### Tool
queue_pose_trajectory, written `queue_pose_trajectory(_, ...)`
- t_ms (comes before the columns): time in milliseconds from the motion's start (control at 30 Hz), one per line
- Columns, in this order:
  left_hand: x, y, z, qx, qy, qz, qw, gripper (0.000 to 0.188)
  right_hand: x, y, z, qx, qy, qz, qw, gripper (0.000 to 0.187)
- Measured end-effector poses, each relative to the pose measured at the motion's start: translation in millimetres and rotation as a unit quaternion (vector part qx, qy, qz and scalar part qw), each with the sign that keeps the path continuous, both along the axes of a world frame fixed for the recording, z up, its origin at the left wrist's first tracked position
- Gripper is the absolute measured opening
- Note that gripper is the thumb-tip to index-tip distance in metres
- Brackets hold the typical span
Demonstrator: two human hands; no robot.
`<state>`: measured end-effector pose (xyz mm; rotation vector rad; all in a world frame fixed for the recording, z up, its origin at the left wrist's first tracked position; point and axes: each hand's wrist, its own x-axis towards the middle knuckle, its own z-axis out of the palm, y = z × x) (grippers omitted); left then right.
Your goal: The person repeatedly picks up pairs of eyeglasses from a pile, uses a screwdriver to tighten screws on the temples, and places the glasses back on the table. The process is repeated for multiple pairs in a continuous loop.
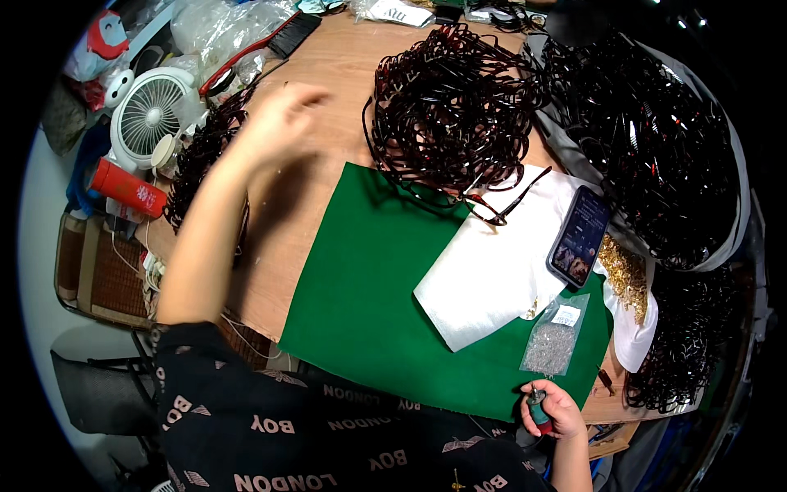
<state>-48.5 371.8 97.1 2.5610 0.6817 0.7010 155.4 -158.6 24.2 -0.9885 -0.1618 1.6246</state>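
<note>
My left hand (287, 123) is over the bare wood at the left of the table, beside a heap of dark eyeglass frames (201, 160). Motion smears its fingers, so I cannot see whether they hold anything. At the near right edge of the green mat (361, 312), my right hand (564, 412) is closed around a small green and red electric screwdriver (537, 403). Just beyond it lies a clear bag of tiny silvery parts (549, 344). A large pile of dark glossy eyeglass frames (451, 107) stands at the mat's far edge, one frame (490, 215) sticking out toward me.
A white sheet (475, 287) and a phone (580, 238) lie on the mat's right side. Beyond are gold-coloured small parts (623, 275) and a big sack of dark glossy pieces (648, 148). A white fan (152, 115), red cylinder (127, 189) and brush (291, 37) crowd the left.
</note>
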Motion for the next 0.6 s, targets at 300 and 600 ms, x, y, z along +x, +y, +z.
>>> queue_pose_trajectory(300, 51, -112, -8, 0.220, 0.040, -0.031, 0.974, 0.047, 1, -4, -3, 0.057, -0.018, 0.021, 0.998, 0.038)
queue_pose_trajectory(600, 109, -173, -32, 0.408, 0.138, -0.137, 0.892, 0.035, 2, -8, -8, 0.100, -0.016, 0.032, 0.994, 0.038)
